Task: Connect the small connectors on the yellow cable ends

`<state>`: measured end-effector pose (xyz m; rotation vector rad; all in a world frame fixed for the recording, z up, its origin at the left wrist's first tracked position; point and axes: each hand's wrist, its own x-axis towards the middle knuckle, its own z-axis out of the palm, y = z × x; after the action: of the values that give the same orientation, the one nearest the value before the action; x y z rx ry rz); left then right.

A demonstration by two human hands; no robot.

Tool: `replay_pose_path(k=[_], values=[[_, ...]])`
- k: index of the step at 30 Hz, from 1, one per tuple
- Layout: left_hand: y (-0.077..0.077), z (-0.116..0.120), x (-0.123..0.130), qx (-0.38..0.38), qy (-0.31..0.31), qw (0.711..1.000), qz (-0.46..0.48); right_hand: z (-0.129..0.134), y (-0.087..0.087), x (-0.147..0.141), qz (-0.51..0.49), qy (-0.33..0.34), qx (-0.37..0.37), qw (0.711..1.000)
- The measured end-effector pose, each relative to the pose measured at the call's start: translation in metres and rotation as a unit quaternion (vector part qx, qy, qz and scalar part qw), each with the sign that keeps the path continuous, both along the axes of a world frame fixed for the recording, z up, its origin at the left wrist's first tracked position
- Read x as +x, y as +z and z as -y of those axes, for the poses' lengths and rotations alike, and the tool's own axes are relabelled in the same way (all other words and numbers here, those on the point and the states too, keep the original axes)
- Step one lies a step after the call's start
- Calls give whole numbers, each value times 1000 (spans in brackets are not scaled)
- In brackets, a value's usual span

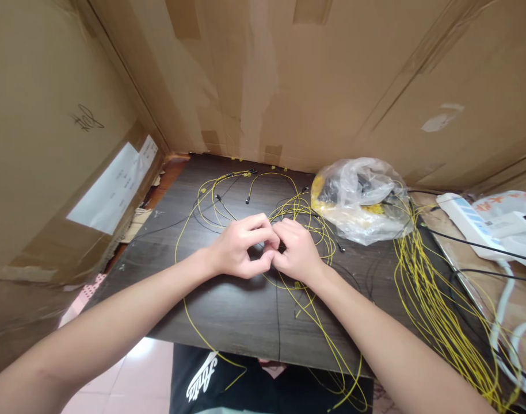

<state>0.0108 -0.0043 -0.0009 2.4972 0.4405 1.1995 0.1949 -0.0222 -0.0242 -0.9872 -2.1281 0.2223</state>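
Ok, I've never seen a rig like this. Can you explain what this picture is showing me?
There's no machine here: one camera on a person's head looks forward and down at their bare hands. The left hand and right hand meet over a dark tabletop, fingers curled together. Whatever they pinch is too hidden to make out. Around them lie loose loops of thin yellow cable, some with small black ends. To the right sits a clear plastic bag, with a thick yellow bundle beside it. Cardboard stands behind.
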Motion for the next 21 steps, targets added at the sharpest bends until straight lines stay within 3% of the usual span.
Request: replay_pose_path(k=[21], values=[[-3, -2, -2, 5, 3, 1000, 15, 0, 0, 1, -1, 5, -24, 1000]])
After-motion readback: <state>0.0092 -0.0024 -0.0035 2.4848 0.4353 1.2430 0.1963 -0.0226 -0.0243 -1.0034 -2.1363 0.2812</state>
